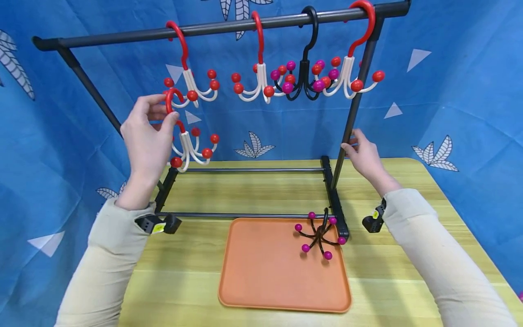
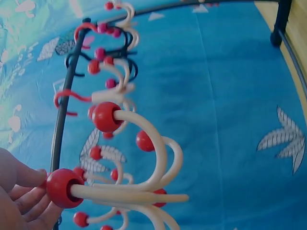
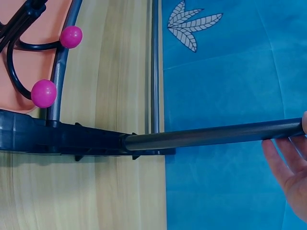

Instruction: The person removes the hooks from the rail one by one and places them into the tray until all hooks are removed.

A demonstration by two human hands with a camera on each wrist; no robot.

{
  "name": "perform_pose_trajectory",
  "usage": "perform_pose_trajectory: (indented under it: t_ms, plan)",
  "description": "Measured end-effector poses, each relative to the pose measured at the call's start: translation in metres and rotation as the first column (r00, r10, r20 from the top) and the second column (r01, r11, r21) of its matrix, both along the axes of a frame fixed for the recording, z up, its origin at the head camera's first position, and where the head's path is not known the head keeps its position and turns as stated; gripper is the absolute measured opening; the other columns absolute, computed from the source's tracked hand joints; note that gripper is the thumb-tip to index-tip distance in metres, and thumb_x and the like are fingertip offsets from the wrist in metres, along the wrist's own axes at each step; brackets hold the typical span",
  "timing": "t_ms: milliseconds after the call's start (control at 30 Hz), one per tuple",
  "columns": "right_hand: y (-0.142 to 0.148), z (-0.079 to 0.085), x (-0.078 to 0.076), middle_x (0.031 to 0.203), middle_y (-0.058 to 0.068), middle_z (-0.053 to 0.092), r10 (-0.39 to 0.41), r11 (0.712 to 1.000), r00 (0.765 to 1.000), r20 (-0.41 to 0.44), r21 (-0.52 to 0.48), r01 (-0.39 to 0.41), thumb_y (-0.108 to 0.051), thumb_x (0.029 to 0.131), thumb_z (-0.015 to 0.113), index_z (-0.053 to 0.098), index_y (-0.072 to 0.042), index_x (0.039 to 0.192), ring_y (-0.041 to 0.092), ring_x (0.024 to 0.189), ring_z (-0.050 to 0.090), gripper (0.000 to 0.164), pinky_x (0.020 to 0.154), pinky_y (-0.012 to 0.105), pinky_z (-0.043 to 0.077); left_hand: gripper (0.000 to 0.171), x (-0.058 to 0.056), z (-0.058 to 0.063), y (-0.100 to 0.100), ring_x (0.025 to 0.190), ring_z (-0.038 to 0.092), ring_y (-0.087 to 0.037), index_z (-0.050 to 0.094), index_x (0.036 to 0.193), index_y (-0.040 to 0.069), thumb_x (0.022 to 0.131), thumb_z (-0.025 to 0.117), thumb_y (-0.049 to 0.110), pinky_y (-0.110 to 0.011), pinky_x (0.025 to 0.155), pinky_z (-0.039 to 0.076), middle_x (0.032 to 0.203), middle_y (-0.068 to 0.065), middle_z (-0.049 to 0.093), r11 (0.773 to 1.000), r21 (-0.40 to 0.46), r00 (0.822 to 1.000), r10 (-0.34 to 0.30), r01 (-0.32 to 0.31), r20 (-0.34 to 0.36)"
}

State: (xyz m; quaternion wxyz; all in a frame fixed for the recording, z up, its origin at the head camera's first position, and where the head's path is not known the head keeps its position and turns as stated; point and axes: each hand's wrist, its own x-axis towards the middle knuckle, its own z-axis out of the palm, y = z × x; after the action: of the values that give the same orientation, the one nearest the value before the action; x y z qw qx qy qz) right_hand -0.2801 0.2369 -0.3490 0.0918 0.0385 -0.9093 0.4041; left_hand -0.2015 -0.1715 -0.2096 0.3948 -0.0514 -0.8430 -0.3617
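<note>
Below rail, left fingers bent round hook

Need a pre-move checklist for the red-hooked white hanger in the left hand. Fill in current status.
1. Left hand grip on the red-hooked white hanger: ok, fingers pinch its red hook.
2. Right hand on the rack's right upright: ok, fingers and thumb hold it.
3. Held hanger's hook over the top bar: not ok, it is below the bar.
4. Clearance to the leftmost hanging hanger: cannot tell, the two overlap in the head view.
5. Black hanger with magenta balls away from the left hand: ok, it is at the right of the orange tray.
</note>
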Motion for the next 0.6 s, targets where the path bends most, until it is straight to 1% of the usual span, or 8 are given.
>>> perform_pose_trajectory:
  t_ms: [133,233,300,367,467,600]
  plan:
    - [-0.001,0.000,0.000,0.114,0.022,0.050,-0.001,1.000,1.000,-0.007,0.006,0.001,-0.028,0.096,0.042,0.035,-0.005,0.127,0.039,0.099,0.058,0.039,0.076,0.048,0.050,0.033,0.005,-0.016,0.009,0.085,0.061,-0.014,0.058,0.115,0.006,0.085,0.063,0.017,-0.011,0.069,0.045,0.096,-0.010,0.066,0.997,0.014,0.997,-0.071,0.071,-0.021]
    - [-0.001,0.000,-0.001,0.114,0.022,0.050,0.003,1.000,1.000,-0.009,0.005,-0.003,-0.028,0.096,0.042,0.034,-0.005,0.128,0.039,0.098,0.058,0.040,0.076,0.048,0.050,0.032,0.006,-0.029,0.015,0.083,0.063,-0.015,0.059,0.113,0.004,0.083,0.065,0.012,-0.010,0.066,0.046,0.094,-0.011,0.066,0.991,0.031,0.991,-0.126,0.128,-0.034]
    - [-0.001,0.000,-0.001,0.115,0.022,0.050,0.004,1.000,1.000,-0.011,0.001,-0.004,-0.028,0.096,0.042,0.034,-0.005,0.128,0.039,0.098,0.058,0.040,0.077,0.048,0.050,0.031,0.006,-0.038,0.019,0.083,0.063,-0.017,0.060,0.113,0.004,0.083,0.066,0.011,-0.010,0.065,0.046,0.093,-0.011,0.066,0.987,0.033,0.987,-0.157,0.158,-0.031]
    - [-0.001,0.000,-0.002,0.115,0.022,0.050,0.003,1.000,1.000,-0.013,0.000,-0.003,-0.028,0.096,0.042,0.034,-0.005,0.128,0.039,0.098,0.058,0.040,0.077,0.048,0.050,0.031,0.006,-0.047,0.022,0.083,0.062,-0.017,0.060,0.112,0.004,0.082,0.066,0.010,-0.012,0.065,0.047,0.092,-0.010,0.065,0.981,0.030,0.982,-0.189,0.189,-0.015]
    - [-0.002,0.000,-0.002,0.115,0.022,0.050,-0.003,1.000,1.000,-0.016,-0.001,0.003,-0.026,0.096,0.042,0.034,-0.005,0.128,0.038,0.098,0.058,0.039,0.078,0.048,0.050,0.031,0.006,-0.060,0.029,0.082,0.062,-0.018,0.060,0.111,0.005,0.081,0.067,0.009,-0.019,0.067,0.051,0.091,-0.010,0.065,0.972,0.031,0.972,-0.235,0.234,0.024]
    - [-0.002,-0.001,-0.001,0.116,0.023,0.050,-0.006,1.000,1.000,-0.012,-0.006,0.006,-0.026,0.096,0.042,0.033,-0.005,0.130,0.038,0.098,0.058,0.041,0.079,0.048,0.050,0.031,0.007,-0.079,0.040,0.083,0.063,-0.017,0.060,0.111,0.007,0.081,0.067,0.009,-0.028,0.069,0.054,0.091,-0.009,0.065,0.953,0.092,0.950,-0.296,0.288,0.095]
